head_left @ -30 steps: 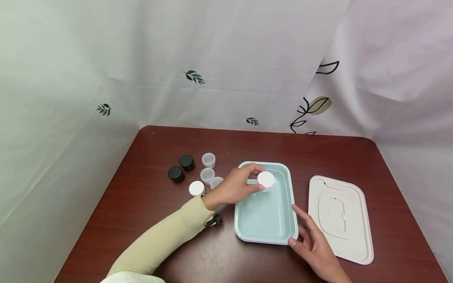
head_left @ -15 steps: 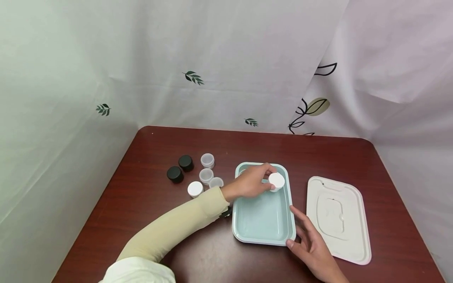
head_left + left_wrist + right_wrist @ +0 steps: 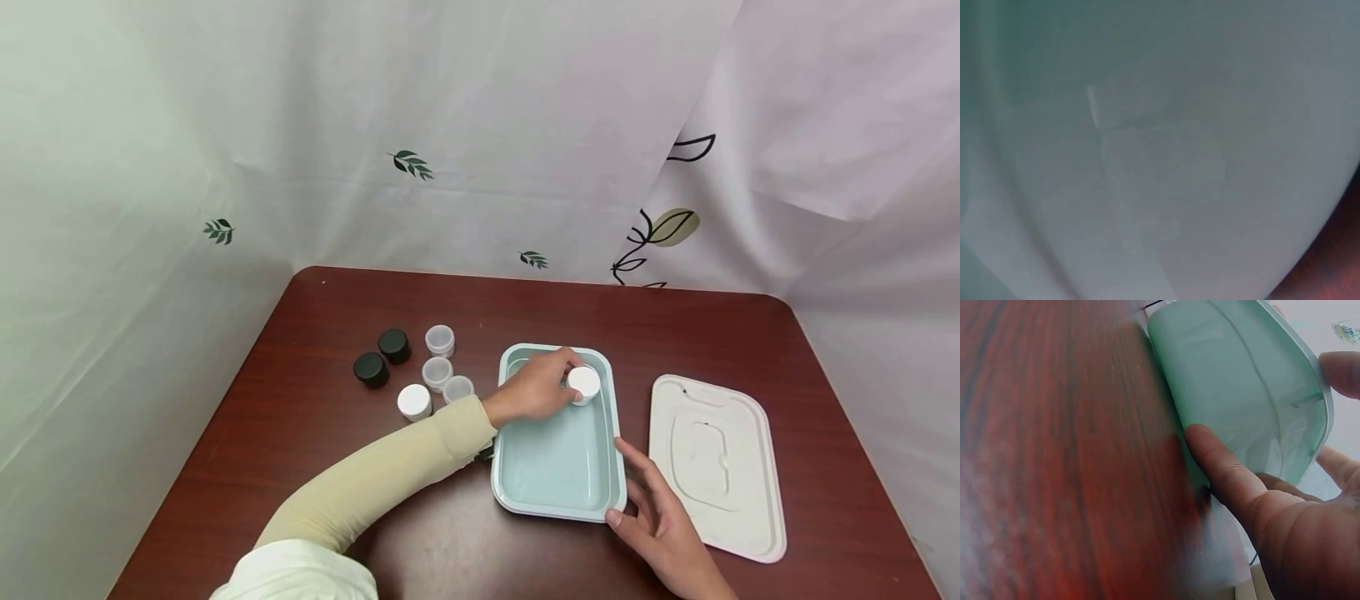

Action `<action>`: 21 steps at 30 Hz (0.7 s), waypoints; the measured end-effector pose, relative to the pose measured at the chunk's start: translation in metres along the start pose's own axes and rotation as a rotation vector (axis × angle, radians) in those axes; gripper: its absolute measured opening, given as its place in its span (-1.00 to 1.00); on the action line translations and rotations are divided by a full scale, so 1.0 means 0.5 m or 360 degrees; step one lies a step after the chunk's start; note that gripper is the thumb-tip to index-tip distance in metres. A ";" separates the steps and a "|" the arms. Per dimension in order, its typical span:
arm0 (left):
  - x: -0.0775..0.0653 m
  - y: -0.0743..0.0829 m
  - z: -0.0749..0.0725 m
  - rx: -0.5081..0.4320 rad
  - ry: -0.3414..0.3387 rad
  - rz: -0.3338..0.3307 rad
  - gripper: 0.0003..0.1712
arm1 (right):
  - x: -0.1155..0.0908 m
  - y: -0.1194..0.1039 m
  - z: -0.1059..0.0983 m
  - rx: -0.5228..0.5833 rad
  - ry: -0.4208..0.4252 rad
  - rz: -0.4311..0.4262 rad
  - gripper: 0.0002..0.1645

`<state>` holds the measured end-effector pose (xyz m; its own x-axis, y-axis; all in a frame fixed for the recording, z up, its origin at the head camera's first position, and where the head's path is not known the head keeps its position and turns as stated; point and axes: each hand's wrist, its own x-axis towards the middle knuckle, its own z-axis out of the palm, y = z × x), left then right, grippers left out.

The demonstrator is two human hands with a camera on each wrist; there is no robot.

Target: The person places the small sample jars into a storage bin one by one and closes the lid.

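My left hand reaches into the pale blue-green plastic tray and pinches a small jar with a white lid between thumb and fingers, near the tray's far right corner. The left wrist view is filled by the tray's blurred, pale outer wall; hand and jar are hidden there. My right hand rests against the tray's near right corner, thumb and index finger at the rim. In the right wrist view one extended finger lies along the base of the tray's outer wall.
Left of the tray stand two black jars, several jars with translucent tops and another white-lidded jar. A white tray lid lies on the right of the dark red wooden table. White patterned cloth hangs behind.
My left hand has carried the white-lidded jar rightward inside the tray, then stayed almost still over the last half second. My right hand has kept its place at the tray corner.
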<state>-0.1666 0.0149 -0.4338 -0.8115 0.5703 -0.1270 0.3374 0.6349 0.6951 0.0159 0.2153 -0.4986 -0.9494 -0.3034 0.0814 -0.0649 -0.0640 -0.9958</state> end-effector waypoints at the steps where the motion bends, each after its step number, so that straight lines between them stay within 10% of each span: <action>1: 0.000 -0.001 0.000 0.0000 0.0006 -0.0011 -0.57 | 0.000 0.000 0.000 0.0000 -0.0001 0.0000 -0.02; 21: -0.007 0.001 0.003 0.0047 0.0012 -0.0068 -0.47 | 0.000 0.003 0.001 0.0003 -0.0009 -0.0021 0.01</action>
<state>-0.1630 0.0141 -0.4338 -0.8292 0.5383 -0.1505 0.3162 0.6739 0.6677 0.0159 0.2146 -0.5002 -0.9466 -0.3081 0.0950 -0.0771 -0.0698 -0.9946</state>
